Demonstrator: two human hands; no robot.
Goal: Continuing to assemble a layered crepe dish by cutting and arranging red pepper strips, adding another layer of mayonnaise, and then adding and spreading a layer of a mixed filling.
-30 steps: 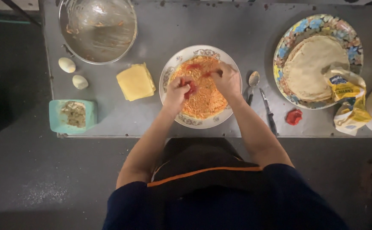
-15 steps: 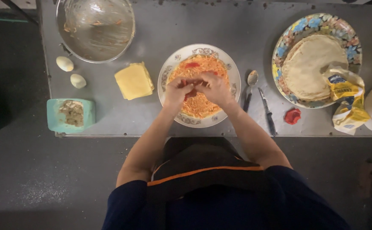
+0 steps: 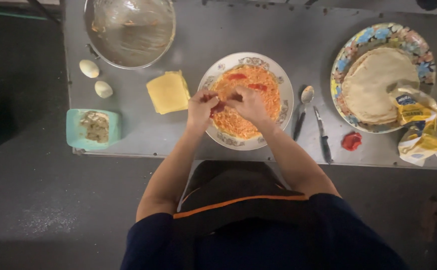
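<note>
Both hands, left hand (image 3: 201,106) and right hand (image 3: 248,103), pinch 1 red piece (image 3: 218,107) between their fingertips, above the orange-topped plate (image 3: 284,95).

1. This is a kitchen, or a plain food-preparation spot, seen from above over a grey metal worktable (image 3: 128,130) standing on a dark floor.
2. Cooking ware shows it: a large round steel mixing bowl (image 3: 129,31) smeared with batter, and a floral-rimmed plate (image 3: 408,42) stacked with pale flatbreads.
3. Raw ingredients lie about: two white eggs (image 3: 96,79), a stack of yellow cheese slices (image 3: 168,92), and a small teal tub (image 3: 92,129) of food.
4. Eating and cutting tools rest together: a metal spoon (image 3: 303,107) beside a dark-handled knife (image 3: 322,135).
5. A white patterned plate (image 3: 278,82) carries an orange, grated-topped dish.
</note>
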